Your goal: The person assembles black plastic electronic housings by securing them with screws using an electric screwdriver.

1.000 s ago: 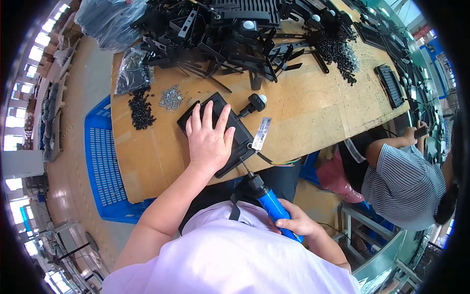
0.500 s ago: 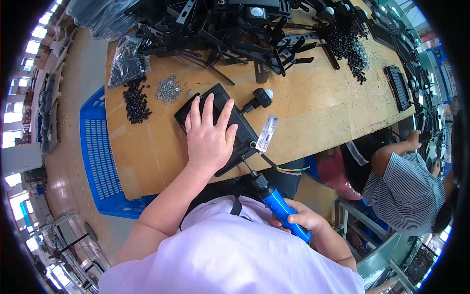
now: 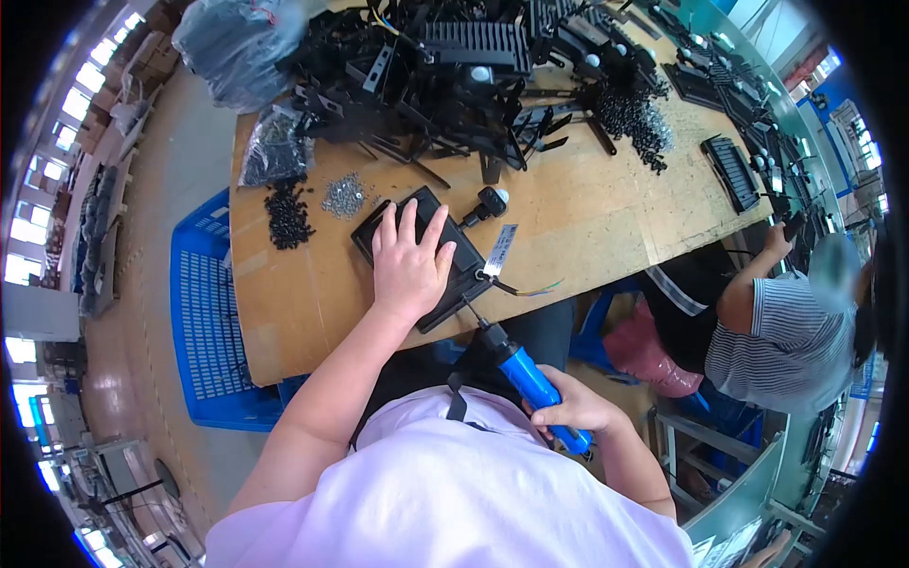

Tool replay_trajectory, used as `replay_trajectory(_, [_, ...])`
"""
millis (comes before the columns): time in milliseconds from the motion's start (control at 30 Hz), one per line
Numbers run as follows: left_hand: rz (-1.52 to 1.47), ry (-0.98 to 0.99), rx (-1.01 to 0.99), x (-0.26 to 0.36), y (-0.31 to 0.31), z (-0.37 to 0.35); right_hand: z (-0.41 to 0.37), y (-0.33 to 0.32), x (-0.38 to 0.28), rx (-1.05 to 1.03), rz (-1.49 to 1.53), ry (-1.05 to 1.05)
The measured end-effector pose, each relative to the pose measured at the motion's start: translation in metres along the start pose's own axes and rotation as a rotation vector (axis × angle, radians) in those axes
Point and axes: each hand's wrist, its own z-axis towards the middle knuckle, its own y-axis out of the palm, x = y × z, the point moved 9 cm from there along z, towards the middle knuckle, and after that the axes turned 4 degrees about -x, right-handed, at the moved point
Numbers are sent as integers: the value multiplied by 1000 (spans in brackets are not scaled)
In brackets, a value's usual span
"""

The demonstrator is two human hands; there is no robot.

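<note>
My left hand lies flat with spread fingers on a black floodlight near the table's front edge. The light has a motion sensor with a white dome on its far side. A white label and a cable with bare coloured wires come off its right corner. Wrapped round a blue electric screwdriver, my right hand is closed. The driver's bit reaches the floodlight's near edge; whether it sits in a screw I cannot make out.
Black screws and silver nuts or washers lie left of the light. Black brackets and lamps are heaped behind. A blue crate stands at the left. A co-worker in a striped shirt sits at the right.
The camera view has shifted a little, so the table appears moved. My left hand still lies on the floodlight, and the screwdriver bit stays at its near edge.
</note>
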Motion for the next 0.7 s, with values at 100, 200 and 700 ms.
replay_trajectory(100, [-142, -28, 81, -9, -17, -6, -15, 1, -29, 274, -753, -195])
replay_trajectory(200, [-116, -200, 110, -26, -27, -39, -32, 0, -19, 359, -695, -118])
replay_trajectory(700, [-322, -433, 94, -60, -36, -94, -74, -15, 12, 472, -77, -261])
